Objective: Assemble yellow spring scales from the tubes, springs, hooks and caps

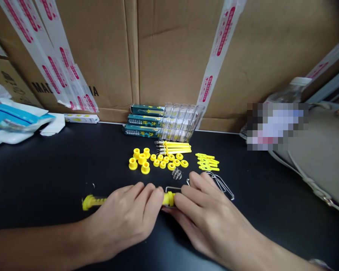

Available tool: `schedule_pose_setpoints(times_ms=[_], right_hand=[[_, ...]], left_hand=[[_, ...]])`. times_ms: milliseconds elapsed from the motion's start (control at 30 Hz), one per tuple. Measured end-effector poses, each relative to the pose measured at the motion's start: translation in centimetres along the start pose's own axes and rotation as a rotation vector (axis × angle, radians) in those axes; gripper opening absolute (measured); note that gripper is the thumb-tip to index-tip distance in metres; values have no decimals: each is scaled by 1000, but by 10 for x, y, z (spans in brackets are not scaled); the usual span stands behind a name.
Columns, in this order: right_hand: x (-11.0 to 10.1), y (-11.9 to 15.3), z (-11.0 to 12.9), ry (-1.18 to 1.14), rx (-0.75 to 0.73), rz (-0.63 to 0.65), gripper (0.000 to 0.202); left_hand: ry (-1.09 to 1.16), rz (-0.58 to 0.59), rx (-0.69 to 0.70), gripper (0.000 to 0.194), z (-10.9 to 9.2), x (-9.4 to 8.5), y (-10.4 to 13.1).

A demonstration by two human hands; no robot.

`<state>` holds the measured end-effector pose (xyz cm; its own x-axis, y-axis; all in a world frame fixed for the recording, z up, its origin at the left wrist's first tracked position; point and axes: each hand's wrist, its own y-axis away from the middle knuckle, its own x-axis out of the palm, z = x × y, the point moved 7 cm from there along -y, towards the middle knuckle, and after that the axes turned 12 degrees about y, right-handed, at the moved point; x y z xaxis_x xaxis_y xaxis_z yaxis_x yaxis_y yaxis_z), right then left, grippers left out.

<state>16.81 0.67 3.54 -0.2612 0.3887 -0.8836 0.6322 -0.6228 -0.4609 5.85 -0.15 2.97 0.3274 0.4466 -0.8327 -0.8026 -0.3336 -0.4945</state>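
A yellow-capped spring scale (93,202) lies sideways across both hands, low over the black table. My left hand (131,210) is closed round its clear tube, and the left end cap sticks out beyond the wrist. At the other end, my right hand (206,207) is closed on the yellow cap (168,198), where a bent wire handle (173,188) shows just above. The right fingertips and whatever they press on are partly hidden. Just beyond the hands lie small coil springs (176,174), and loose wire handles (222,184) lie behind my right hand.
Yellow flanged caps (142,159), yellow rings (176,162), yellow rods with metal ends (176,146) and flat yellow pieces (207,162) are grouped ahead. Behind them are green boxes (142,131) and clear tubes (183,116). A bottle (288,92) and a bag (319,150) stand right; cardboard (172,56) closes the back.
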Motion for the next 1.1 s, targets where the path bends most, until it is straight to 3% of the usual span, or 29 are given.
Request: schedule_pose_setpoints(times_ms=[167, 333, 600, 800, 1100], right_hand=[[0, 2, 13, 129, -43, -134, 27], [10, 4, 9, -92, 76, -99, 24], [12, 1, 1, -167, 252, -146, 31], [21, 5, -1, -312, 318, -70, 27], [14, 4, 2, -284, 265, -136, 26]], left_hand=[[27, 31, -130, 27, 8, 6, -1], [13, 76, -155, 30, 8, 7, -1], [-3, 63, -170, 27, 11, 5, -2], [37, 86, -248, 21, 15, 5, 1], [-42, 277, -217, 32, 6, 22, 5]])
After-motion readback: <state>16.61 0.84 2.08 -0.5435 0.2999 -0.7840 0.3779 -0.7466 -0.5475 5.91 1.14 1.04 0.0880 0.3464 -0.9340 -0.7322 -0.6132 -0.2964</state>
